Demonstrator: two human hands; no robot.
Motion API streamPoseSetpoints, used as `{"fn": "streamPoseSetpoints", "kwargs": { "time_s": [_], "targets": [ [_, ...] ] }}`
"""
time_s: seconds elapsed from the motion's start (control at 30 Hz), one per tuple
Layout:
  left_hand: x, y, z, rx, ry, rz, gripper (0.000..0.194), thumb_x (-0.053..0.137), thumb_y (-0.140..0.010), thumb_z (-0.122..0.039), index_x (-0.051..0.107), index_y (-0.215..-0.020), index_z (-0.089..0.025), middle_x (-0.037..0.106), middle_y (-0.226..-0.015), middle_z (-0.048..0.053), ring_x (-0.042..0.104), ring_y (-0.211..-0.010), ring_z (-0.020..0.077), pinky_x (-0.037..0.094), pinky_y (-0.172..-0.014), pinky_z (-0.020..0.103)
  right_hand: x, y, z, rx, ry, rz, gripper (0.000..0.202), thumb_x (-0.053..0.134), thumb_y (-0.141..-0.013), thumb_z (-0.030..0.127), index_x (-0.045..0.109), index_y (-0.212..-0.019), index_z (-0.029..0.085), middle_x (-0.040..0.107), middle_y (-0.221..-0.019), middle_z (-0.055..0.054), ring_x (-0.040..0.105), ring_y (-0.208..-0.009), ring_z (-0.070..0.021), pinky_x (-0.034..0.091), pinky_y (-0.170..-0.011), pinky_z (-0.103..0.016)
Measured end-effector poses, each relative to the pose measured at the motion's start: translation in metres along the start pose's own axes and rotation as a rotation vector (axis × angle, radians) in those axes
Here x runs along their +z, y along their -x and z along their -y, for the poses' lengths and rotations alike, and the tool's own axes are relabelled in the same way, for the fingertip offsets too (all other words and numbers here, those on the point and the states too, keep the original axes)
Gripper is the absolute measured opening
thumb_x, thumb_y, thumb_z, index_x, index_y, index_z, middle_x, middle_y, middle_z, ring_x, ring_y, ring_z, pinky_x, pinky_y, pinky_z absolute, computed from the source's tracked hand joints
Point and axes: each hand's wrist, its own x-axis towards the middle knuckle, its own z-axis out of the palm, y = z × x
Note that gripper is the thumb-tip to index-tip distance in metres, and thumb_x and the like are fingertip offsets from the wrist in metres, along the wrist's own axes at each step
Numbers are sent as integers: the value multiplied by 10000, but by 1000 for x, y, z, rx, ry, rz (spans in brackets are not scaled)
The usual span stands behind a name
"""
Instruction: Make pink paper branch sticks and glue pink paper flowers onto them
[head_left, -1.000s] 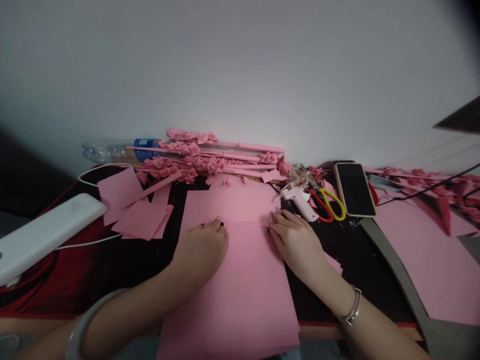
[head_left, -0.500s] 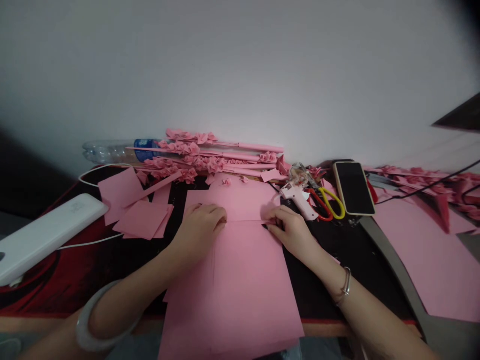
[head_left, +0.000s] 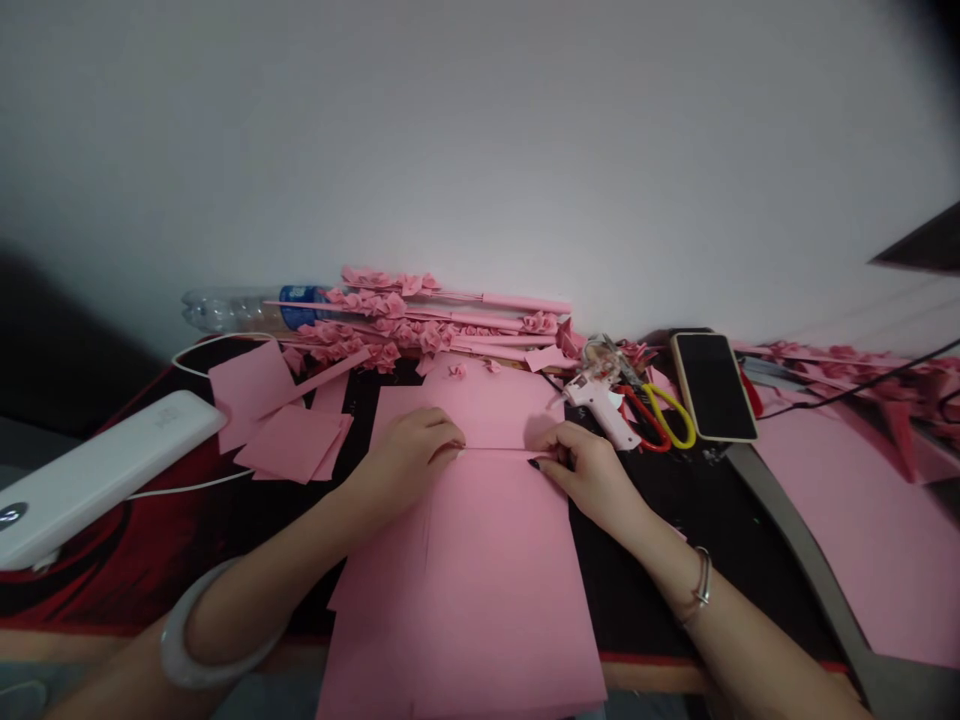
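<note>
A large sheet of pink paper (head_left: 499,560) lies on top of other pink sheets in front of me, its lower end hanging over the table's front edge. A narrow fold or edge runs across it between my hands. At the left end of this line my left hand (head_left: 412,450) has its fingers closed on the paper. My right hand (head_left: 589,468) pinches the right end between thumb and bent forefinger. The fingertips partly hide the paper's edge at both ends. Beyond the hands more pink paper lies flat, with small folded paper flowers (head_left: 457,371) on it.
Pink paper flower stems (head_left: 517,320) lie along the wall beside a plastic bottle (head_left: 232,310). A glue gun (head_left: 607,410), scissors (head_left: 671,415) and a phone (head_left: 716,385) are right of the sheet. Left are paper squares (head_left: 292,440) and a white device (head_left: 112,470).
The camera view has shifted slightly. Both hands stay at the same line across the paper, with only slight finger movement.
</note>
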Motion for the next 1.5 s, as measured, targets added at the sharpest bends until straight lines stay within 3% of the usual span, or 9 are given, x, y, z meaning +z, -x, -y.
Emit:
{"fn": "streamPoseSetpoints", "kwargs": {
  "time_s": [0.27,0.53,0.63,0.73,0.9,1.13,1.23,1.37,1.5],
  "targets": [
    [3,-2,5,32,137,12,184,508,-874,-116,672,-806,-164,657,-837,49,594,-800,167,470,-740,284,1,0,-2,26,-84,14,172,591,-719,29,660,-791,169,588,-718,-12,528,-626,-149,424,-564,-264],
    [0,-4,1,133,-138,-4,268,455,-918,-110,713,-858,-153,652,-839,70,594,-817,193,464,-774,339,5,2,-2,-332,206,-93,199,558,-850,71,724,-833,178,670,-902,-95,600,-861,-224,513,-735,-367],
    [1,-2,-5,129,-272,-3,270,462,-885,-68,716,-845,-148,666,-874,83,601,-848,214,474,-799,372,6,4,2,-380,326,-47,237,516,-871,54,725,-855,163,694,-1056,-120,612,-995,-251,524,-847,-425],
    [8,3,-12,114,-358,29,291,429,-858,-51,710,-897,-118,656,-1125,136,595,-1037,247,461,-931,410,6,10,11,-368,417,48,269,485,-850,22,721,-933,120,655,-1209,-154,573,-1156,-277,486,-981,-452],
    [29,14,-27,103,-489,164,516,374,-775,-27,523,-1264,46,494,-1369,257,483,-1273,297,378,-1075,432,15,23,25,-296,538,130,397,483,-845,99,599,-1219,32,575,-1303,-236,533,-1229,-314,445,-1038,-498],
    [39,17,-40,123,-459,223,625,326,-764,-15,391,-1385,8,339,-1485,212,303,-1389,293,343,-1111,444,33,28,34,-271,598,187,529,442,-942,302,416,-1403,46,385,-1472,-204,337,-1380,-311,244,-1135,-576],
    [33,16,-43,71,-462,281,630,335,-773,-31,376,-1400,11,342,-1482,208,319,-1382,286,349,-1111,431,29,28,34,-255,636,197,544,433,-953,353,414,-1407,53,395,-1465,-197,370,-1364,-301,260,-1128,-569],
    [21,18,-48,-45,-475,318,588,358,-802,-67,411,-1378,40,405,-1440,226,387,-1349,285,368,-1100,421,18,29,33,-186,724,177,482,438,-950,296,473,-1368,59,458,-1426,-202,439,-1314,-323,361,-1060,-571],
    [8,20,-53,-236,-480,267,532,423,-808,-134,516,-1316,-7,516,-1359,217,585,-1175,297,520,-937,411,9,27,26,-141,781,110,361,454,-934,199,595,-1248,89,567,-1330,-197,520,-1229,-348,439,-979,-575]
  ]
}}
